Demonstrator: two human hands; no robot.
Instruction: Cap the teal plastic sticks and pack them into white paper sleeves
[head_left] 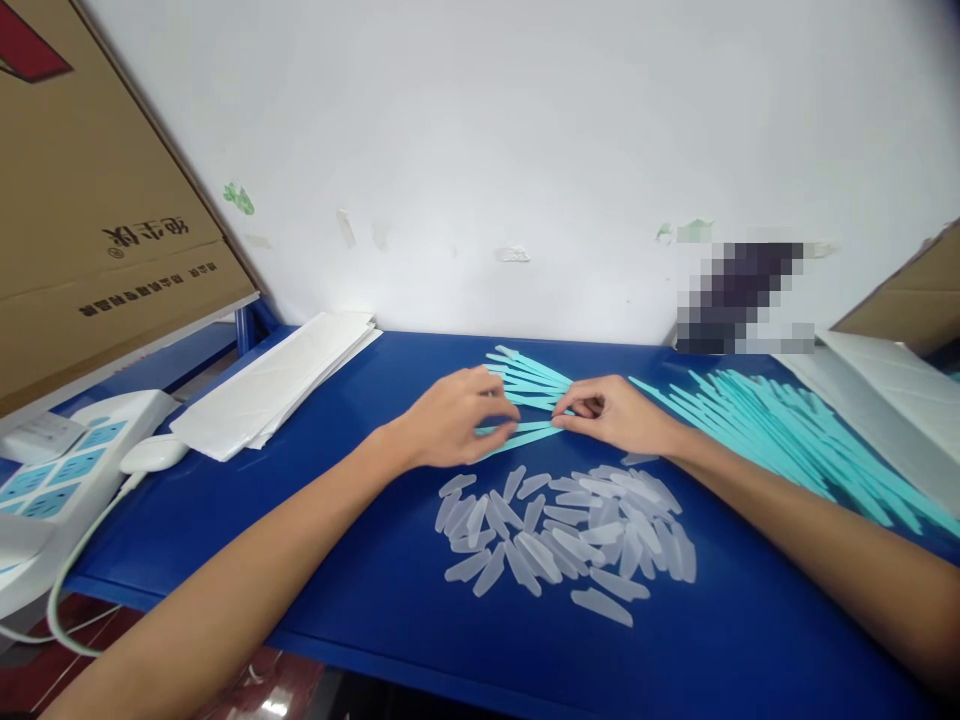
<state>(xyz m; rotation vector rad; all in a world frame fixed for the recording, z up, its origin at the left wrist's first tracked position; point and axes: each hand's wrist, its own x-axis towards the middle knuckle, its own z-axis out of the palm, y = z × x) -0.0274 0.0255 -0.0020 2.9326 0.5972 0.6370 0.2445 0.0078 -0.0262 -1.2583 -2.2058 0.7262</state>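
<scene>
Fingers [568,424] of the right hand [619,412] are closed, thumb to index, and appear to pinch the end of a turquoise strip [534,437] at the centre. The left hand [450,415] has its thumb and fingers parted, curved about the strip's left part; no firm grip is visible there.

Surroundings, by size: a white wall [450,150] closes the far side; a blue tabletop [375,570] carries the work. A printed cardboard box [97,200] stands far left. On the right lies a large pile of turquoise strips [817,445]; flat white sleeves [270,385] lie far left of the hands. A smaller fan of turquoise strips [532,366] rests just beyond the fingertips. Smallest are the translucent blade-shaped pieces [547,560], spread on the near side.

Handling assessment: the strip is judged light, thin and flexible, liable to bend if held from one end only; pinching close to the end gives best control. The translucent pieces look smooth and probably slippery; lifting by an edge is advisable.
</scene>
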